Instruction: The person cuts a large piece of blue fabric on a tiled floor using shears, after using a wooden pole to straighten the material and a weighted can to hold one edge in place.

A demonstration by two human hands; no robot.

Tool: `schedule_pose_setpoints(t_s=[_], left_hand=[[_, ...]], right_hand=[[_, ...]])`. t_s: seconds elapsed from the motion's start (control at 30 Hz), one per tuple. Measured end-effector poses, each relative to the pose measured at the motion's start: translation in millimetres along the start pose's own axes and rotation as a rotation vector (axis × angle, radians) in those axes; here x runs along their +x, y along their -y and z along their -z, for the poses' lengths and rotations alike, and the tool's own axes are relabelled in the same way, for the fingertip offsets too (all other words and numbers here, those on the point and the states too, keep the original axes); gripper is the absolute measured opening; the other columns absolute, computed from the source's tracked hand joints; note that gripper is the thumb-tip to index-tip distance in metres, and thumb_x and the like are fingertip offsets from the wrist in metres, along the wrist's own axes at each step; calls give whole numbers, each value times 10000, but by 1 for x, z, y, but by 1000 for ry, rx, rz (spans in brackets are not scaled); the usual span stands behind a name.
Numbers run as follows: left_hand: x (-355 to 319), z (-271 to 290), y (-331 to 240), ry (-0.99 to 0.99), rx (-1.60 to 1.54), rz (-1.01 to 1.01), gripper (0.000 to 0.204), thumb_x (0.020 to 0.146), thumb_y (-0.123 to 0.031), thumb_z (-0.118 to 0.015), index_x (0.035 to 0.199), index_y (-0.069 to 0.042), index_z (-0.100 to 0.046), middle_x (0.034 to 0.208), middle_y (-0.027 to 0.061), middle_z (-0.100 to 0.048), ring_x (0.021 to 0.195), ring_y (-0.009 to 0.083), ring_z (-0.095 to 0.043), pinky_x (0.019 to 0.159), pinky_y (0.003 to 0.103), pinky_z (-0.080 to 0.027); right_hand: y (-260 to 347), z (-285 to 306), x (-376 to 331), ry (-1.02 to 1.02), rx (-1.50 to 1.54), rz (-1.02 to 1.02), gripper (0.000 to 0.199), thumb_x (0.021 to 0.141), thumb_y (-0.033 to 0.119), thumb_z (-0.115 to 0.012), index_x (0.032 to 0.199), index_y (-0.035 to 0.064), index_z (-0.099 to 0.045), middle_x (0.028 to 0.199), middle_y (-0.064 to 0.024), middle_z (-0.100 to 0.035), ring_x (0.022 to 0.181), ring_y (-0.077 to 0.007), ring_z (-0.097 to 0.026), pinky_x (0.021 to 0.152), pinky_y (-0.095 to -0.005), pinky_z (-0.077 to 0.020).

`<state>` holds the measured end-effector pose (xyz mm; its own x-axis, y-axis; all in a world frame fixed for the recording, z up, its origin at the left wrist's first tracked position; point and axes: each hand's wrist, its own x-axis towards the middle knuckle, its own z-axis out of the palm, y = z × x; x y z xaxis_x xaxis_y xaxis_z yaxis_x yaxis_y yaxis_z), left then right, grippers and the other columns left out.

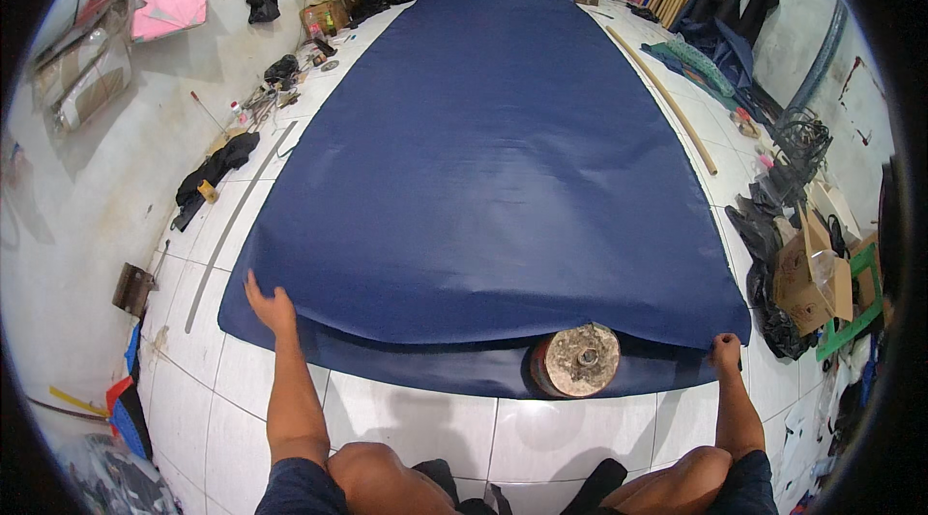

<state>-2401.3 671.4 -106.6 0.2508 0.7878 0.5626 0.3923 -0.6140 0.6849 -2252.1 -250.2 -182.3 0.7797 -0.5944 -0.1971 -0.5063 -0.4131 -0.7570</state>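
A long dark blue sheet [483, 177], slightly shiny, stretches away from me over the floor. Its near part lies in two layers, and the upper layer's near edge bows up over a lower blue layer [425, 368]. At the left near corner, my left hand [271, 310] is open, fingers stretched out against or just above the sheet. My right hand [726, 351] is closed on the sheet's right near corner. Between the hands, right of the middle, a heavy-looking round block [580, 360] with a rough, stained top and a central hole stands on the lower layer, touching the upper edge.
White floor tiles [416, 428] surround the sheet. Along its left lie a long flat metal strip [237, 225] and a black cloth [217, 167]. To the right are a wooden pole [667, 100], black plastic bags [773, 293] and an opened cardboard box [810, 273]. Clutter lines the far end.
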Motion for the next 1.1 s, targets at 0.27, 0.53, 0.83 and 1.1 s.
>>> schedule_pose_setpoints(t_s=[0.27,0.53,0.83,1.1], left_hand=[[3,24,38,87,260,168,717,764,-44,-536,1464,-19,-384,1487,312,-346,1384,427,-358,1163,437,-275],[-109,-43,41,150,-643,1024,915,803,-244,-805,1455,62,-240,1286,229,-514,1032,320,-601,746,391,-569],[-193,-22,-73,1090,-703,1219,800,844,-694,-582,1218,2,-452,952,126,-561,881,266,-594,692,389,-572],[-197,-39,-56,1124,-434,904,548,943,-500,-567,1001,45,-580,866,153,-624,695,228,-637,595,320,-568]], right_hand=[[-6,-11,-7,130,66,87,113,852,99,-612,912,3,-612,756,-100,-635,529,-186,-616,450,-335,-509],[16,73,11,37,-544,361,305,920,273,-641,1064,14,-569,873,-165,-665,612,-292,-669,516,-415,-542],[211,-65,-228,541,-458,1317,512,893,515,-613,1100,48,-582,924,-209,-698,874,-402,-678,756,-473,-539],[199,-99,-236,740,-706,1407,383,882,432,-619,939,56,-570,737,-166,-680,672,-363,-681,605,-461,-559]])
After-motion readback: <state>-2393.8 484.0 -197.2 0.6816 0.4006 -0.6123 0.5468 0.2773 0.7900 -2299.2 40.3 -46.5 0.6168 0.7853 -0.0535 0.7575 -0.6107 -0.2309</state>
